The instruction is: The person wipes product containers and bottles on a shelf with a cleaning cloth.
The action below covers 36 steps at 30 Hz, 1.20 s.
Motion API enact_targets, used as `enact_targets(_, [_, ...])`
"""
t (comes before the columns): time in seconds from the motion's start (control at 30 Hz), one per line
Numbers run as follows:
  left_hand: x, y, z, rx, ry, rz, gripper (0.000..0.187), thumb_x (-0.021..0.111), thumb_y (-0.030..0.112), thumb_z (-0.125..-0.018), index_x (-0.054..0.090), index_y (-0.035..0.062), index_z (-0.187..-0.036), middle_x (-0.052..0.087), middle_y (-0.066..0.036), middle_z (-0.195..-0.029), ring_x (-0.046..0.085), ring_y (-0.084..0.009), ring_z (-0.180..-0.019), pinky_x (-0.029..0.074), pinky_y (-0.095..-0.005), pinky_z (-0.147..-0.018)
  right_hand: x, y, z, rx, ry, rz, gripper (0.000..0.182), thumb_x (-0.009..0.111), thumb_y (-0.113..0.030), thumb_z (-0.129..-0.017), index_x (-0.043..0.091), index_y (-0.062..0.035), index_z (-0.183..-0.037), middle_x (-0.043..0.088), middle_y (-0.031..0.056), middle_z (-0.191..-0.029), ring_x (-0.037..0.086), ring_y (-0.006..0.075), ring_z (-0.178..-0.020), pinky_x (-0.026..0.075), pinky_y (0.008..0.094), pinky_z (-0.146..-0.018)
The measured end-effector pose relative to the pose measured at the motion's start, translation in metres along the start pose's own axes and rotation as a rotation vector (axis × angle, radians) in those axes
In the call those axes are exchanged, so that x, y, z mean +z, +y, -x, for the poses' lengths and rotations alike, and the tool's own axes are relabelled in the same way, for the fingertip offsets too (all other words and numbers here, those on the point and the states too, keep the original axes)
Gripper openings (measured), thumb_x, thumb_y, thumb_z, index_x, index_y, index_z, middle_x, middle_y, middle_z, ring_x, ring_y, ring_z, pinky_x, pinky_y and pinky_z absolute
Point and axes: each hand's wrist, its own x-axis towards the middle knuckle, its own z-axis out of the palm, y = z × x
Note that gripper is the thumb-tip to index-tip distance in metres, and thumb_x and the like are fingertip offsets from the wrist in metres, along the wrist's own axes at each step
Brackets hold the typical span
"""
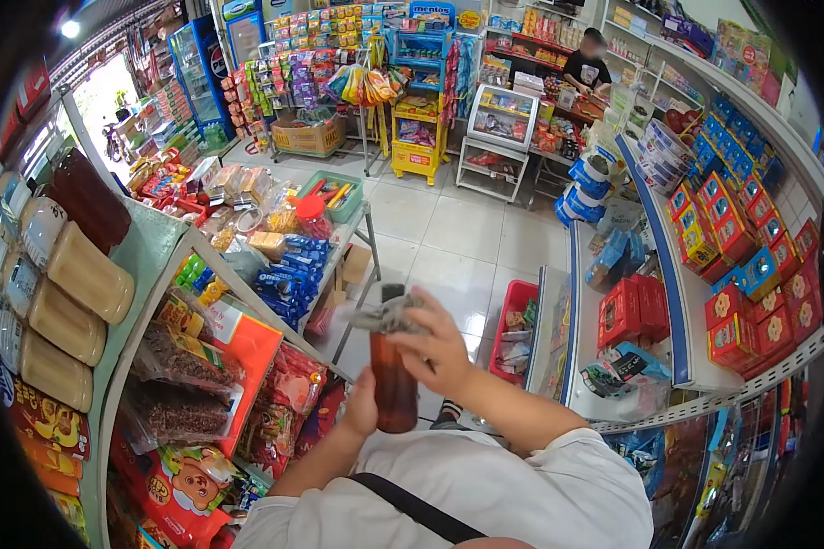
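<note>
In front of my chest stands a bottle of dark reddish-brown liquid, upright. My left hand is closed around its lower left side. My right hand is closed on a greyish cloth, pressed over the bottle's top and neck, with its fingers along the upper right side. Motion blurs the cloth a little, and it hides most of the neck. A dark cap-like part shows above the cloth.
Left, a shelf holds jars of tan paste and another dark bottle. Beyond it is a table of packaged snacks. Right, shelves carry red boxes; a red bin sits on the tiled floor. A person is at the back.
</note>
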Motion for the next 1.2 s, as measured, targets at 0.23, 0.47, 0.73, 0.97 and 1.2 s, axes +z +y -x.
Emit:
enact_targets(0.23, [-0.003, 0.036, -0.002, 0.06, 0.003, 0.192, 0.069, 0.029, 0.061, -0.084, 0.042, 0.0045, -0.121, 0.055, -0.011, -0.108, 0.057, -0.0252, -0.094, 0.047, -0.037, -0.081, 0.024, -0.01, 0.03, -0.183, -0.132, -0.121, 0.032, 0.062, 0.0, -0.066, 0.06, -0.0058, -0.097, 0.048, 0.0131, -0.115, 0.035, 0.0443, -0.118, 0.033, 0.0505, -0.097])
enact_targets(0.47, [0.019, 0.02, 0.005, 0.128, -0.147, -0.107, 0.069, 0.05, 0.05, -0.082, 0.031, 0.0007, -0.126, 0.052, -0.016, -0.11, 0.06, -0.0261, -0.086, 0.051, -0.0358, -0.072, -0.001, -0.003, -0.005, 0.069, 0.196, 0.008, 0.034, 0.058, 0.002, -0.07, 0.061, -0.0079, -0.102, 0.045, 0.0149, -0.121, 0.037, 0.0451, -0.117, 0.03, 0.0498, -0.097])
enact_targets(0.73, [0.011, 0.057, -0.007, 0.142, -0.13, 0.085, 0.09, 0.045, 0.065, -0.074, 0.027, -0.0024, -0.13, 0.045, -0.014, -0.123, 0.048, -0.0248, -0.11, 0.041, -0.0383, -0.091, 0.033, -0.014, 0.044, -0.132, -0.045, -0.145, 0.037, 0.059, 0.004, -0.07, 0.061, -0.0087, -0.105, 0.044, 0.015, -0.12, 0.039, 0.0468, -0.114, 0.029, 0.0516, -0.098])
enact_targets(0.97, [0.031, 0.027, 0.006, 0.044, -0.167, 0.029, 0.079, 0.058, 0.051, -0.075, 0.028, 0.0009, -0.129, 0.046, -0.013, -0.118, 0.05, -0.0277, -0.105, 0.046, -0.0391, -0.084, -0.003, -0.016, -0.009, 0.028, 0.198, 0.015, 0.034, 0.054, 0.0, -0.076, 0.058, -0.0063, -0.11, 0.039, 0.0166, -0.127, 0.032, 0.0403, -0.121, 0.027, 0.0468, -0.1])
enact_targets(1.2, [0.034, 0.066, -0.015, 0.338, -0.065, -0.013, 0.092, 0.047, 0.066, -0.073, 0.016, 0.0055, -0.135, 0.027, -0.01, -0.135, 0.037, -0.0237, -0.12, 0.036, -0.038, -0.095, 0.028, -0.026, 0.044, -0.052, -0.093, -0.135, 0.034, 0.053, -0.003, -0.079, 0.055, -0.0029, -0.112, 0.036, 0.0185, -0.129, 0.033, 0.0395, -0.121, 0.027, 0.047, -0.099])
